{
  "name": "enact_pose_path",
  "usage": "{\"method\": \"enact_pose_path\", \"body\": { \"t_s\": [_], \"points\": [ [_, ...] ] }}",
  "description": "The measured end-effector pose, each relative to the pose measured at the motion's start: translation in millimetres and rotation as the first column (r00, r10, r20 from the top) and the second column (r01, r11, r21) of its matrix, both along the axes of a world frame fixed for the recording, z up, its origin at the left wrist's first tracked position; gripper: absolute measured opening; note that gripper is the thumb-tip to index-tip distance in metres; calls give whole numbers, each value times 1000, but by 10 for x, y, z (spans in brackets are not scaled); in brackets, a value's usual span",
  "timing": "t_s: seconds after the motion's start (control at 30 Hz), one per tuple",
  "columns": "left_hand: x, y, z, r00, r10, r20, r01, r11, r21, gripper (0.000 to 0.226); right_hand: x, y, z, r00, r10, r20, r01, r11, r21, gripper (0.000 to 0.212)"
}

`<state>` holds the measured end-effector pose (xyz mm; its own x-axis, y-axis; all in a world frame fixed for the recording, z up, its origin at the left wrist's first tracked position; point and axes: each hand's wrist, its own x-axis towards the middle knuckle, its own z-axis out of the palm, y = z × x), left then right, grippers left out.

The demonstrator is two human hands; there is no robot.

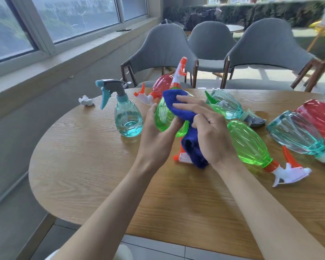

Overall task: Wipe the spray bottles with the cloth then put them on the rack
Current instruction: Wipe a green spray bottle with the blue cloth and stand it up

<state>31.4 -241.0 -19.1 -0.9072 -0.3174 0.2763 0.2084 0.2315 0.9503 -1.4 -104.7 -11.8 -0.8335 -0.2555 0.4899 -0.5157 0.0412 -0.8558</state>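
My left hand [154, 136] grips a green spray bottle [164, 117] from below, tilted, with its orange-and-white head [180, 72] pointing up and away. With my right hand [210, 132] I hold a blue cloth [176, 104]; two straight fingers press it on the bottle's upper side, and the rest hangs down under my palm. An orange-and-white trigger [180, 156] shows beneath the cloth; I cannot tell which bottle it belongs to. No rack is in view.
On the wooden table [101, 175] a teal bottle [128, 119] stands upright at left. Lying down are a red bottle [161, 84], a teal one [227, 104], a green one [250, 145], another teal [298, 134] and another red [319, 117]. Crumpled tissue [85, 101] lies far left. Grey chairs [163, 51] stand behind.
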Motion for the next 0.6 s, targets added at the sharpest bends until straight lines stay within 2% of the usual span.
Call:
{"method": "enact_pose_path", "body": {
  "t_s": [0.13, 0.27, 0.33, 0.43, 0.53, 0.6],
  "points": [
    [44, 30, -24, 998, -56, 23, 56, 998, -11, 74, -60, 45, 7, 998, -20, 58, 19, 1000, 7, 55],
    [-1, -18, -61, 999, -25, 28, 24, 999, 30, 99, 42, -22, -60, 999, 36, 21, -36, 999, 1, 51],
    [6, -8, -59, 999, -16, 27, 16, 1000, 18, 94, 23, 1, -27, 998, 51, 33, -51, 998, -23, 52],
    [83, 61, -31, 996, -93, 15, 93, 996, 2, 76, -17, 35, 38, 997, 44, 63, -40, 997, -66, 53],
    [84, 128, -79, 993, -106, 50, 109, 993, -46, 90, -28, 20, 37, 998, -2, 66, 6, 998, -63, 57],
    [63, 103, -73, 992, -118, 41, 116, 993, 34, 81, 24, -17, 5, 998, 22, 62, -19, 999, -49, 57]
  ]
}}
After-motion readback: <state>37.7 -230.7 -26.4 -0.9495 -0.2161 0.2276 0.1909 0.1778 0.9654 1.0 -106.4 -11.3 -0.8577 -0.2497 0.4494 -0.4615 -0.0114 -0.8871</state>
